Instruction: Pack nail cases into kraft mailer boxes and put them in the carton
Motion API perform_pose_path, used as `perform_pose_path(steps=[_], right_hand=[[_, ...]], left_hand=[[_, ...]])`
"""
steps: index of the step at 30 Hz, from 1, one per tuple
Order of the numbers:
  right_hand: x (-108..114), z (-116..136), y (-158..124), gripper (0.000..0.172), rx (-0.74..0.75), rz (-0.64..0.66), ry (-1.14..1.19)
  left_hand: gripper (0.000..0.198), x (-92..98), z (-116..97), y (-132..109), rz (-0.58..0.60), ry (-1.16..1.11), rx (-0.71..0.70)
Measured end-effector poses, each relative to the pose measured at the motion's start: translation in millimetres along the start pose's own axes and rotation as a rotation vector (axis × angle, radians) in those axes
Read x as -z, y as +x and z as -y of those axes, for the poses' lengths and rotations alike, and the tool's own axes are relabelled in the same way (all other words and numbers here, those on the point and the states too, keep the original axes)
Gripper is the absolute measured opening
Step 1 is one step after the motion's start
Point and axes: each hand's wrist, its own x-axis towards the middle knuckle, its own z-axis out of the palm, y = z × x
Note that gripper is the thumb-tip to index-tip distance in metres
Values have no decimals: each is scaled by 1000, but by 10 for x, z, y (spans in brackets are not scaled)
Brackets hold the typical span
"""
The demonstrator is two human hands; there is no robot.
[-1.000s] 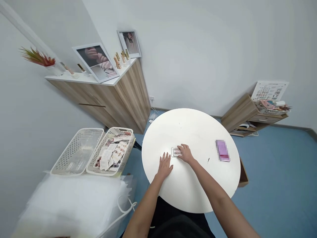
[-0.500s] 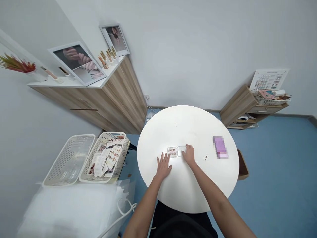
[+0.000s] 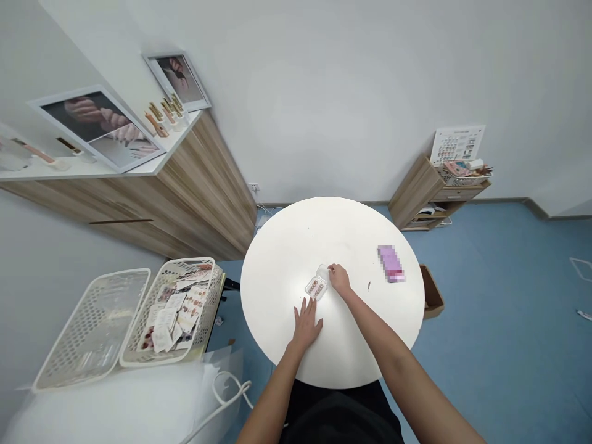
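A small clear hinged case (image 3: 316,288) lies opened out on the white round table, turned at a slant. Two rows of small pinkish-brown pieces, which look like press-on nails, sit in its near half. The transparent lid (image 3: 322,271) is swung up on the far side. My right hand (image 3: 340,279) pinches the lid's right edge between thumb and fingers. Flat on the table, fingers spread, my left hand (image 3: 306,324) has its fingertips at the case's near edge.
A blurred-out purple item (image 3: 391,264) lies on the right of the table (image 3: 342,357). White perforated baskets (image 3: 208,308) stand at left, one full of printed cards. A wooden cabinet (image 3: 208,185) holds framed photos; a cardboard box (image 3: 431,296) is on the floor at right.
The case has turned from lying straight across to a slant, and its lid has tilted up with my right hand on it. My view has shifted to the right.
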Motion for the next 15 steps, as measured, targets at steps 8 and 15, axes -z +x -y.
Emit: perform_pose_path(steps=[8, 15], right_hand=[[-82, 98, -502, 36, 365, 146, -143], [-344, -213, -972, 55, 500, 72, -357]], left_hand=[[48, -185, 140, -65, -180, -168, -142], [63, 47, 286, -54, -214, -10, -123]])
